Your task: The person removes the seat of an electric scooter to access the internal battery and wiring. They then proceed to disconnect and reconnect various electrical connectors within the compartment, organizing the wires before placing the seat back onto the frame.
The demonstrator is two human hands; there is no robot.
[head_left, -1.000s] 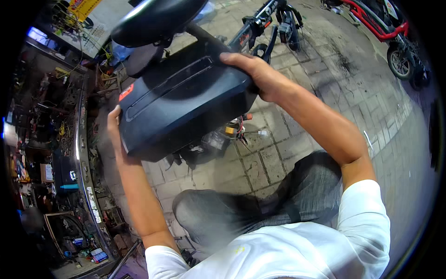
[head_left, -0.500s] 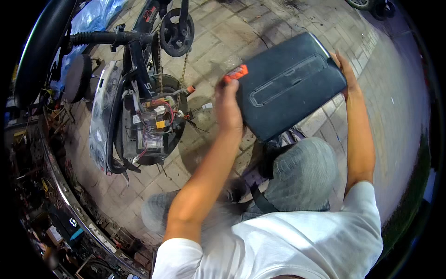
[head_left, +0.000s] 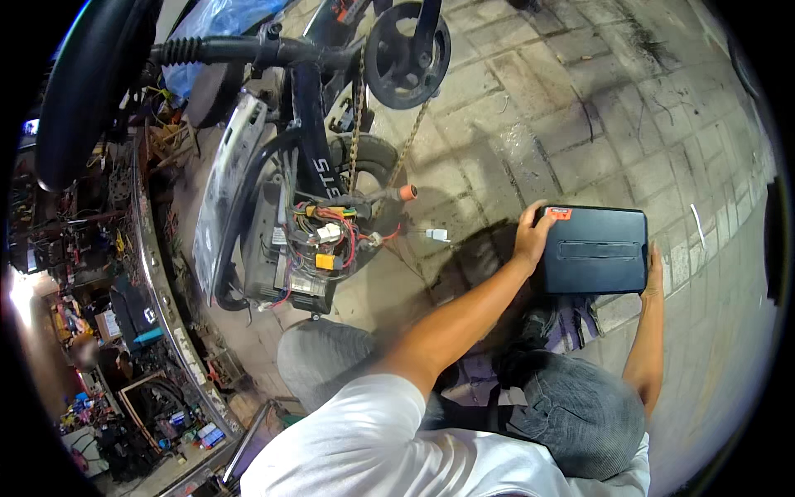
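Observation:
A flat black battery pack with a recessed handle and an orange label hangs low over the paving, to the right of my knees. My left hand is closed on its left edge, thumb by the label. Its right edge is gripped by my right hand, whose fingers are partly hidden. Left of the pack stands an electric bike with an opened compartment. Tangled wires, a yellow connector and an orange-ended plug spill from it. A white connector sticks out on thin leads.
The bike's chainring and black seat rise at the upper left. Behind lies blue plastic sheeting. A long metal edge borders cluttered tools and parts on the far left. A white strip lies on the paving at right.
The battery pack has come down and farther from me, turning from a slant to nearly level, with both hands still on it. My view has shifted, so the bike appears farther right.

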